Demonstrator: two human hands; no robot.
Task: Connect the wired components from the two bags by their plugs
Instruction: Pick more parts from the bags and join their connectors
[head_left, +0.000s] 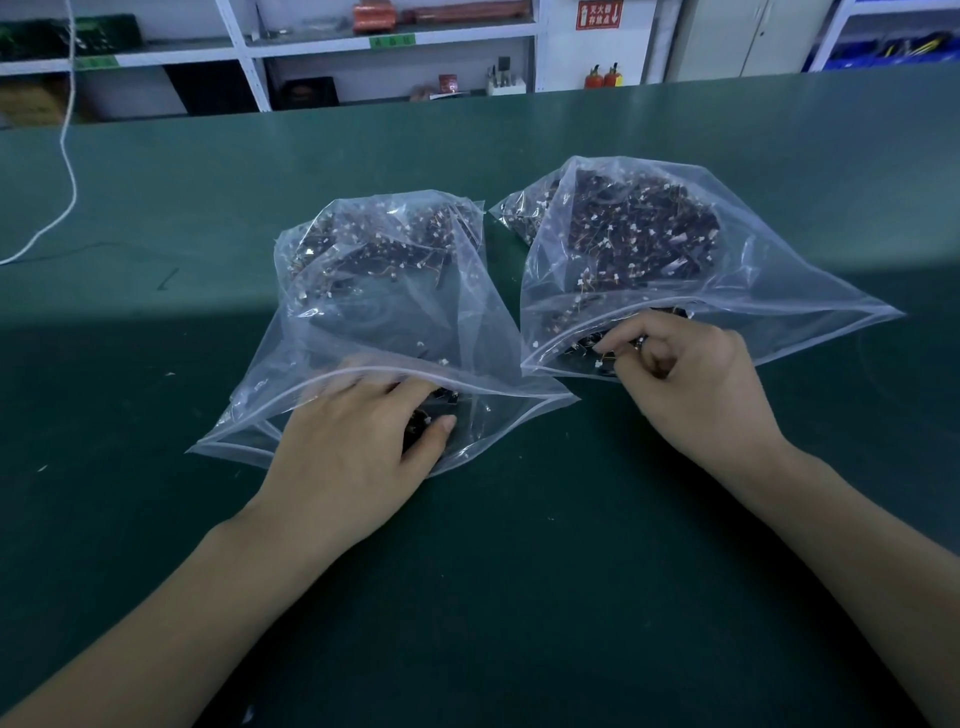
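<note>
Two clear zip bags lie open on the green table, each full of small dark wired components with white plugs. My left hand (353, 441) reaches into the mouth of the left bag (374, 332); its fingers are blurred behind the plastic, and its thumb rests by a dark component (426, 415). My right hand (691, 374) sits at the mouth of the right bag (727, 291). Its fingers are curled and pinch a small wired component (605, 356) at the bag's opening.
The green table (519, 571) runs wide on all sides of the bags. A white cable (67, 156) hangs down at the far left and trails onto the table. Shelves with boxes and fire extinguishers (602, 78) stand behind the far edge.
</note>
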